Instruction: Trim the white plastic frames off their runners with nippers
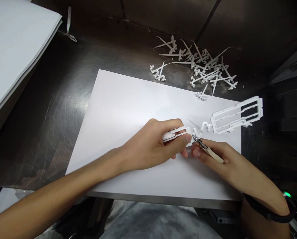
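My left hand [158, 142] is closed on a white plastic frame [180, 130], pinched between thumb and fingers. A curved white sprue [201, 128] joins it to a second, larger white plastic frame [237, 116], which sticks out to the right above the paper. In my right hand [223, 159] are small cutting pliers [209, 151] with cream handles. Their metal tip touches or lies very close to the sprue beside the left thumb; whether the jaws are closed on it I cannot tell. Part of the first frame is hidden by my left fingers.
A white sheet of paper [118, 132] lies under both hands on the dark metal table [56, 109]. Many cut-off white sprue pieces [205, 66] are heaped beyond it. At upper left is a stack of white sheets [19, 43], with a white tie [68, 23] alongside.
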